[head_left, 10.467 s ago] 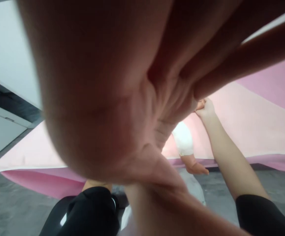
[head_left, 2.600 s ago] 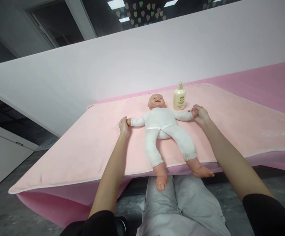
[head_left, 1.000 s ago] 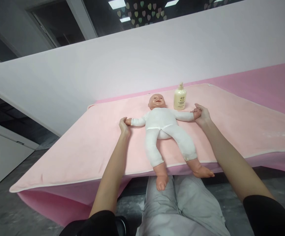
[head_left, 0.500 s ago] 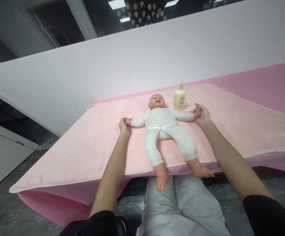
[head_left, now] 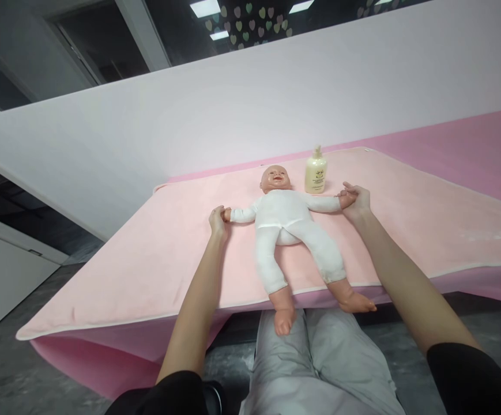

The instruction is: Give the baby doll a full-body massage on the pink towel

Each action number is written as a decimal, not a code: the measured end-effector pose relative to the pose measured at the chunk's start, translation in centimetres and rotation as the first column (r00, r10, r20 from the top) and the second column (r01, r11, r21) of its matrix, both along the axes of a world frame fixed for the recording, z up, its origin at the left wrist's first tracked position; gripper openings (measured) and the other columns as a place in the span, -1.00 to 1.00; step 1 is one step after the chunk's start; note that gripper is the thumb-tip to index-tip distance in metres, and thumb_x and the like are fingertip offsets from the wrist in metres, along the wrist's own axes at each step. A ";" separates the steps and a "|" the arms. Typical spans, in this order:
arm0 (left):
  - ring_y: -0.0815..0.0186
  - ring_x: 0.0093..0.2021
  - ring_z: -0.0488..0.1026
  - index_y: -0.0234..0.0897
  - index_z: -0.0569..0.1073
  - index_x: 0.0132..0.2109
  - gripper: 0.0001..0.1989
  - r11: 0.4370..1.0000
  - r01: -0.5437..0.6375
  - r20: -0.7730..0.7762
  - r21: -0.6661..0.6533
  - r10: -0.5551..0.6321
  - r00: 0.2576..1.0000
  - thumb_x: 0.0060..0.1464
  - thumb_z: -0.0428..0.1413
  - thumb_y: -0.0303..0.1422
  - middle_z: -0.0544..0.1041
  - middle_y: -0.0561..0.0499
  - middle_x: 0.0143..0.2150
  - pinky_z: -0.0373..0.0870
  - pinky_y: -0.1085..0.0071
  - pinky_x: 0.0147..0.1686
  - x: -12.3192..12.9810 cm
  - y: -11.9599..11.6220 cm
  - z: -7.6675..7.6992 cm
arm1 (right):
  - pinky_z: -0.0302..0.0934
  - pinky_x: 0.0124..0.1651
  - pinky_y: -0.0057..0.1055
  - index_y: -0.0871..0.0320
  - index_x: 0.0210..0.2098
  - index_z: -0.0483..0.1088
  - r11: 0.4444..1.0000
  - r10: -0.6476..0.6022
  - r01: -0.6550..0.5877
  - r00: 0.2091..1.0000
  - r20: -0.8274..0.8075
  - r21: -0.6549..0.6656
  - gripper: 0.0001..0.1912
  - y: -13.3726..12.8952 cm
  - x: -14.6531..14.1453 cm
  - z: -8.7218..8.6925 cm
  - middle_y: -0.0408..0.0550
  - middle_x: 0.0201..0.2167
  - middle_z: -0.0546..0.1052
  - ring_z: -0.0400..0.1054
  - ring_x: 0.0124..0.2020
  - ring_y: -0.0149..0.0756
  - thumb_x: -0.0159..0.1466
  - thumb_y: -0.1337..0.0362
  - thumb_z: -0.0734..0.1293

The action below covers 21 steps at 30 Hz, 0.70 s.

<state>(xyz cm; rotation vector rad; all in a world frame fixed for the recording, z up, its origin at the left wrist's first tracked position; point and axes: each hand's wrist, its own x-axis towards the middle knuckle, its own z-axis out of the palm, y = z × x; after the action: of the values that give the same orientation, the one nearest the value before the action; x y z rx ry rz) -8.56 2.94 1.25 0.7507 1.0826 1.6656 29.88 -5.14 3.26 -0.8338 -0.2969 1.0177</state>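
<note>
A baby doll (head_left: pixel 282 210) with a white cloth body lies on its back on a pink towel (head_left: pixel 138 265), its head away from me and its feet over the near edge. My left hand (head_left: pixel 218 222) grips the doll's hand on the left, with that arm stretched out sideways. On the other side, my right hand (head_left: pixel 358 203) is closed around the doll's other hand, the fingers partly curled. Both doll arms are spread wide. Just beyond the arm on the right stands an upright pale yellow pump bottle (head_left: pixel 315 174).
A white wall (head_left: pixel 233 115) rises behind the table, with dark glass and heart stickers (head_left: pixel 250 26) above it. Pink cloth (head_left: pixel 103 357) hangs at the table's front. My legs (head_left: pixel 319 357) are below the near edge.
Almost nothing differs. The fingers of both hands have shifted very slightly around the doll's hands; the doll and the bottle stay where they were.
</note>
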 end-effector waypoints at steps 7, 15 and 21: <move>0.35 -0.36 0.45 -0.32 0.37 -0.35 -0.95 0.999 -0.022 -0.037 -0.026 0.021 0.999 -0.06 0.06 -0.48 0.51 -0.02 -0.39 0.37 0.37 -0.22 0.0 0.3 -0.1 | 0.27 -0.52 -0.57 0.12 -0.38 0.27 1.000 0.001 -0.002 0.999 -0.035 -0.008 -0.87 0.3 0.0 0.1 -0.28 -0.69 0.19 0.18 -0.63 -0.49 0.06 0.40 0.29; 0.34 -0.35 0.45 -0.29 0.38 -0.31 -0.90 0.999 -0.047 -0.009 -0.023 0.047 0.999 -0.02 0.11 -0.38 0.49 -0.01 -0.37 0.36 0.37 -0.23 0.0 0.6 -0.2 | 0.29 -0.49 -0.58 0.13 -0.44 0.27 1.000 -0.012 0.012 0.999 0.032 -0.022 -0.86 0.6 0.1 -0.4 -0.29 -0.71 0.19 0.16 -0.64 -0.50 0.11 0.36 0.37; 0.36 -0.32 0.40 -0.25 0.44 -0.35 -0.91 0.979 -0.192 -0.346 0.067 0.204 0.916 0.03 0.11 -0.33 0.47 0.03 -0.37 0.30 0.46 -0.28 -2.8 0.2 -0.2 | 0.30 -0.52 -0.56 0.13 -0.48 0.26 0.998 -0.019 0.018 1.000 -0.022 -0.056 -0.88 0.5 0.2 -0.4 -0.26 -0.72 0.22 0.19 -0.64 -0.47 0.10 0.40 0.32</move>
<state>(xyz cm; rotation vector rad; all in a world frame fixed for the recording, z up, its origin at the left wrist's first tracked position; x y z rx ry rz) -11.37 3.19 1.04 1.0155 1.4243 1.7624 30.10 -4.61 2.90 -0.8732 -0.2417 1.0212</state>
